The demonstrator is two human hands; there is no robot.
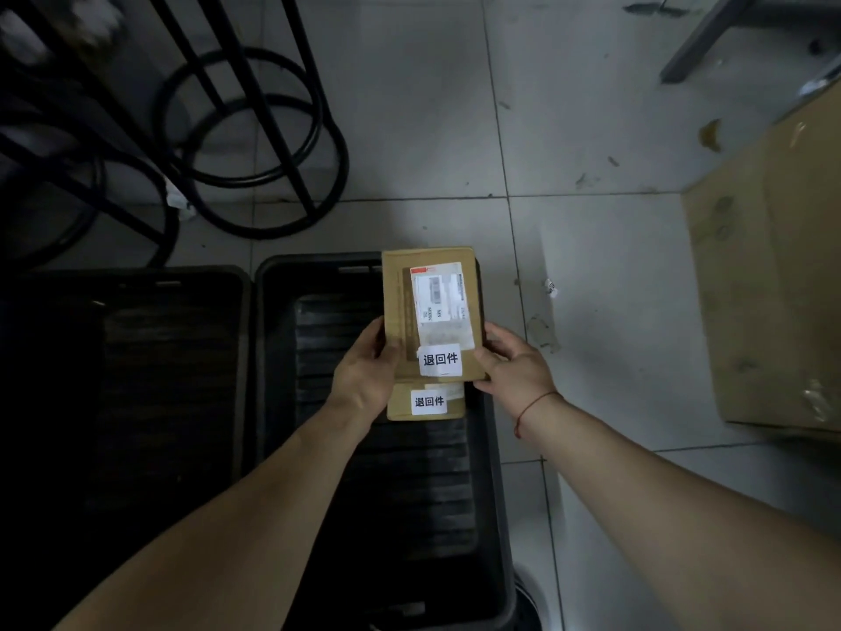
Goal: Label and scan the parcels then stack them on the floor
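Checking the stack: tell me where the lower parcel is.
Centre of the head view: the lower parcel lies under the held parcel, between both wrists, over the right black crate.

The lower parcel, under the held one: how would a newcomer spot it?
Find the right-hand black crate of the two on the tiled floor. Between the hands, a small brown parcel peeks from beneath the held parcel; only its white sticker shows, no shipping label.

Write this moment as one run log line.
hands: left hand and right hand hold upper parcel | below: second labelled parcel | place: over black crate
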